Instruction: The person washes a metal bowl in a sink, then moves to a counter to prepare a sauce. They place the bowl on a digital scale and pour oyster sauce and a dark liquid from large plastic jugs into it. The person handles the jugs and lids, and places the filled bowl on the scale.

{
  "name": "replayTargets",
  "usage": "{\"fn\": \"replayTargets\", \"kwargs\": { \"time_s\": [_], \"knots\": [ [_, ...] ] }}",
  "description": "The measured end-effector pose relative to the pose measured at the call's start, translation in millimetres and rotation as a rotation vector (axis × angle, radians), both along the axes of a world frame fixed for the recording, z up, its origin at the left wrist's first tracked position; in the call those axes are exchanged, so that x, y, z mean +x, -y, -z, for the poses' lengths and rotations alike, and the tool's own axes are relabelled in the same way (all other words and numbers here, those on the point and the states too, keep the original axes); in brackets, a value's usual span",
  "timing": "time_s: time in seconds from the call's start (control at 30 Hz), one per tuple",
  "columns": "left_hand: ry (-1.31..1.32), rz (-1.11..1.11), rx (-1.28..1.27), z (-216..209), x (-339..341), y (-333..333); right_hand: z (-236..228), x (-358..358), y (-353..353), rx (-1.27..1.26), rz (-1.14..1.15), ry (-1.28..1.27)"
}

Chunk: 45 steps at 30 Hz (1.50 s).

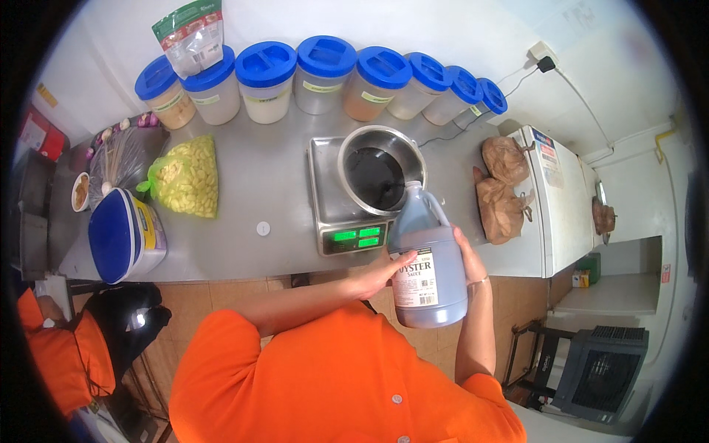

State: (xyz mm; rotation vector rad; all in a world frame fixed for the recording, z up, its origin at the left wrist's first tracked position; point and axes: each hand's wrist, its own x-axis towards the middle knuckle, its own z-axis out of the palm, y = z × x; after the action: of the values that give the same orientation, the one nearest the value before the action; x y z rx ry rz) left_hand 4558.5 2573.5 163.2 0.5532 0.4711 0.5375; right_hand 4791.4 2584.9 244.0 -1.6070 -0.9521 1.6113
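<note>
Between my two hands is a big plastic sauce jug with a white label, tilted so its mouth points at a steel pot. My left hand grips the jug's left side. On its right side my right hand is wrapped round it, below the handle. Dark liquid lies in the pot, and the jug's mouth is over the near right part of the rim. Under the pot is a digital scale with a lit green display. A small white cap lies on the table to the left.
Several blue-lidded tubs line the wall, one with a pouch on top. At left are a bag of peeled cloves and a blue-lidded bucket. Brown bags sit at right beside a white freezer. Another person is lower left.
</note>
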Motion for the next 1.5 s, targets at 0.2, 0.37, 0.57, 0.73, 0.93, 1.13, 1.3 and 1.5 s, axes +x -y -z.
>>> {"fn": "replayTargets", "kwargs": {
  "time_s": [0.2,0.37,0.57,0.73,0.93,1.13,1.3,1.5],
  "knots": [
    [-0.003,0.008,0.020,-10,-3,0,3,3,4,0.017,0.011,-0.020],
    [-0.011,0.005,0.023,-5,-1,3,4,3,6,0.052,-0.015,0.003],
    [-0.007,-0.025,0.008,-1,1,4,0,-2,9,0.061,-0.012,-0.014],
    [0.014,-0.041,0.032,-4,1,5,2,3,12,0.074,-0.021,0.011],
    [-0.002,-0.022,0.062,0,2,8,2,0,11,0.080,-0.031,-0.006],
    [-0.018,-0.033,0.075,2,3,10,0,-3,11,0.089,-0.031,0.004],
    [-0.021,-0.048,0.080,12,7,10,0,-3,11,0.107,-0.029,0.026],
    [-0.046,-0.046,0.085,9,7,9,-2,-3,11,0.102,-0.034,0.015]
  ]
}}
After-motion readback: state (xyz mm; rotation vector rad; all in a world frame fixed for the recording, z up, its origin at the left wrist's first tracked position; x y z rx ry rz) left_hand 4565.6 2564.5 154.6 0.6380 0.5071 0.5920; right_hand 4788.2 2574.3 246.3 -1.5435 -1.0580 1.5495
